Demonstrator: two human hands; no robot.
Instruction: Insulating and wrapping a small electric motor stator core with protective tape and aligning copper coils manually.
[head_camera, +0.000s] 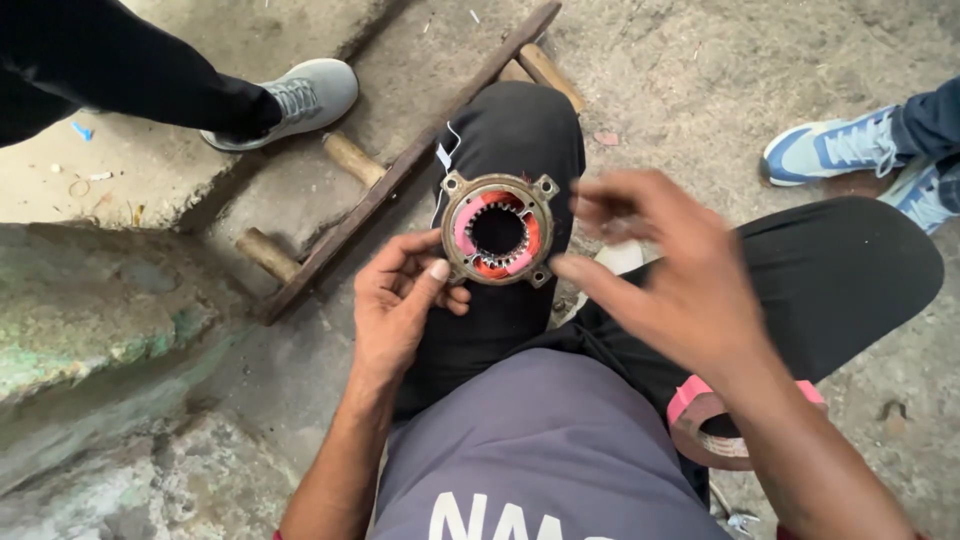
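Stator ring: a round motor stator (498, 230) with four bolt lugs, copper-coloured windings and pink tape on its coil sides sits upright over the person's black-trousered knee (520, 140), its toothed bore facing the camera so that the windings can be seen.
Left hand: the left hand (395, 300) pinches the ring's lower left rim, thumb on the front face and fingers curled behind; holding at the edge leaves the wound faces bare.
Right hand: the right hand (665, 270) is just right of the ring, blurred, fingers spread loosely and holding nothing that I can make out; one fingertip looks to touch the lower right lug, though the blur makes that uncertain.
Tape roll: a pink tape roll (720, 425) rests on the right thigh under the right forearm, close to the working hand.
Ground: a rough wooden ladder-like frame (400, 165) lies on the dusty concrete floor (700, 70) beyond the knee.
Bystanders: a grey sneaker (300, 100) stands at upper left, a blue sneaker (835, 150) at upper right, both well apart from the hands.
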